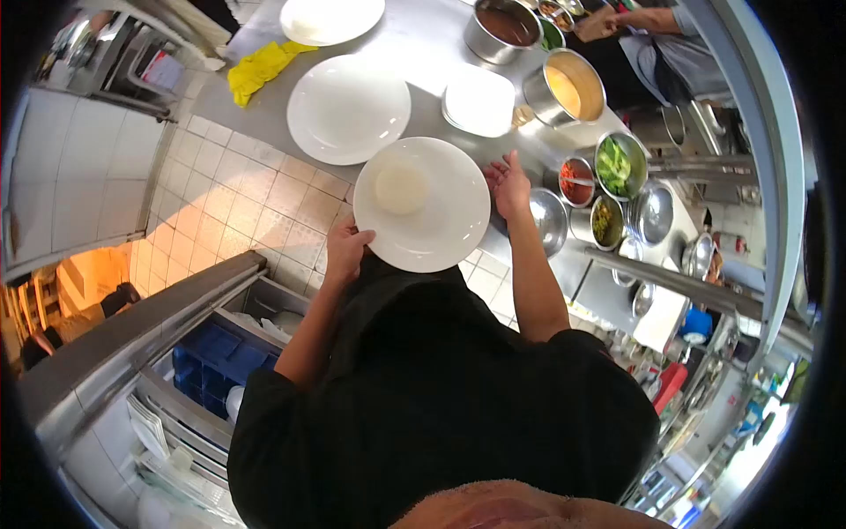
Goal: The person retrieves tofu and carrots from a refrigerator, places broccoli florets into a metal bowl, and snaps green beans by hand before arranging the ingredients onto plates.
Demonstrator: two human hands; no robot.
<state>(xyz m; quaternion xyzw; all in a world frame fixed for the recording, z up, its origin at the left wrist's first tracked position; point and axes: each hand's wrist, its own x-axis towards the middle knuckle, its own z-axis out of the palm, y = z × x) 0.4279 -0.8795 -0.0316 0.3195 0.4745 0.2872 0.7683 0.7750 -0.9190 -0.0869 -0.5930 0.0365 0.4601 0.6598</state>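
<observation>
In front of my body I hold a white plate with a pale round mound on it, which looks like moulded rice. My left hand is closed on the plate's near left rim, thumb on top and fingers underneath. Just off the right rim is my right hand, its fingers apart and holding nothing; whether a fingertip touches the plate I cannot tell. Another white plate lies on the steel counter just beyond the held one.
A yellow cloth, a third plate and square white dishes lie on the counter. To the right stand sauce pots, a pot of greens and metal bowls. Another person's arm reaches in at the back right.
</observation>
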